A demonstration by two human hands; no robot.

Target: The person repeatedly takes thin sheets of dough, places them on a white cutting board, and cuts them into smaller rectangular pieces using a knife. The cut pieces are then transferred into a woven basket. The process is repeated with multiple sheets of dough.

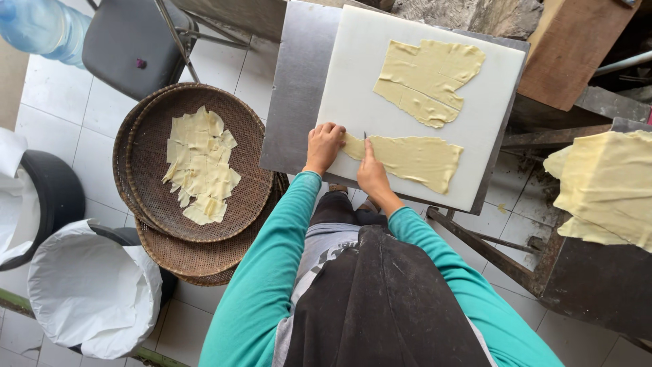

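A: At the near edge of the white rectangular plastic cutting board (353,102), what are the hands doing?

B: Left hand (324,144) is curled, knuckles up, pressing on the left end of the lower pale yellow flat dough sheet (411,159). Right hand (372,171) is closed around a small thin-bladed knife (365,136), forefinger laid along it; only the tip shows, standing at the sheet's left end just beside the left hand.

A: Position of that sheet?

B: Flat on the board's near part, long axis across the board. A second, larger pale yellow dough sheet (428,78), already scored with cut lines, lies on the far part, apart from the first.

A: Under the board?

B: A grey metal table top (297,88).

A: Surroundings, left?

B: A stack of round brown woven trays (197,255) on the white tiled floor (61,129); the top tray carries a heap of cut pale yellow dough pieces (199,165). Nearer the left edge, two dark bins with white plastic liners (92,289).

A: Right?

B: More pale yellow dough sheets draped in a pile (608,187) on a dark stand, well apart from the board.

A: Clothing?

B: Teal long sleeves (272,265), dark apron (380,299).
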